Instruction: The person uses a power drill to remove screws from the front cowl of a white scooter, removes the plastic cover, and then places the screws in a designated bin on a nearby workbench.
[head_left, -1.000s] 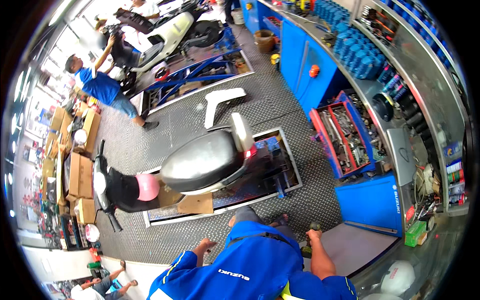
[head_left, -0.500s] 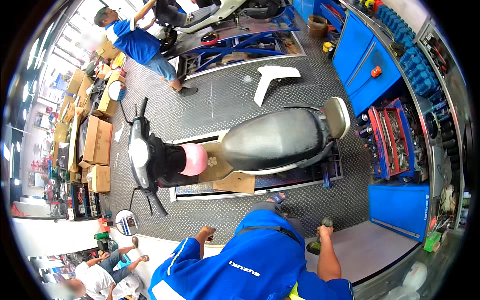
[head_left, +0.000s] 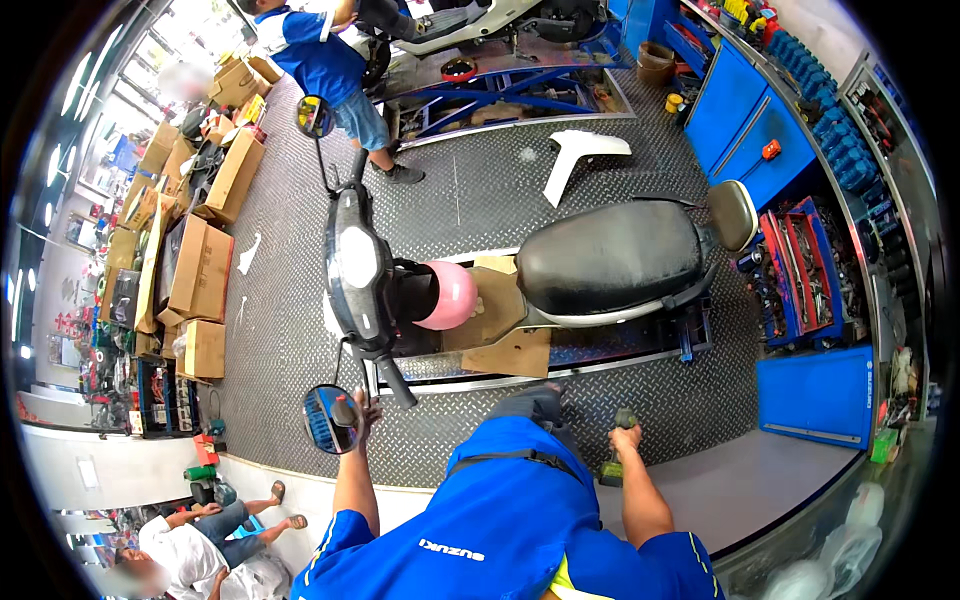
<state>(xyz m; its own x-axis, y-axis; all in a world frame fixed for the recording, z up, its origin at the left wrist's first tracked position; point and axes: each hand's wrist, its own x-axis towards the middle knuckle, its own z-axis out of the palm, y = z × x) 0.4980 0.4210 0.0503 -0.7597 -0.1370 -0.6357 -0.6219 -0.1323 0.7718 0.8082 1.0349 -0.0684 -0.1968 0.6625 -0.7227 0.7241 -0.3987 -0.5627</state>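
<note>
Beside the scooter [head_left: 565, 265]
Right hand [head_left: 626, 438] gripped a cordless drill [head_left: 611, 473]; left hand [head_left: 367, 412] was at the near mirror [head_left: 328, 418], grip unclear.

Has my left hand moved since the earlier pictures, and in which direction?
Yes. Against the cardboard sheet, the left hand has moved leftward and farther from the body, to the nearer round mirror; whether it touches is unclear.

The left grip [head_left: 370, 412] is beside the round mirror [head_left: 325, 420] of a scooter [head_left: 600, 317], the right grip [head_left: 626, 438] holds a green power drill [head_left: 611, 473], a rounded pink thing [head_left: 452, 296] sits ahead of the seat [head_left: 612, 258]
</note>
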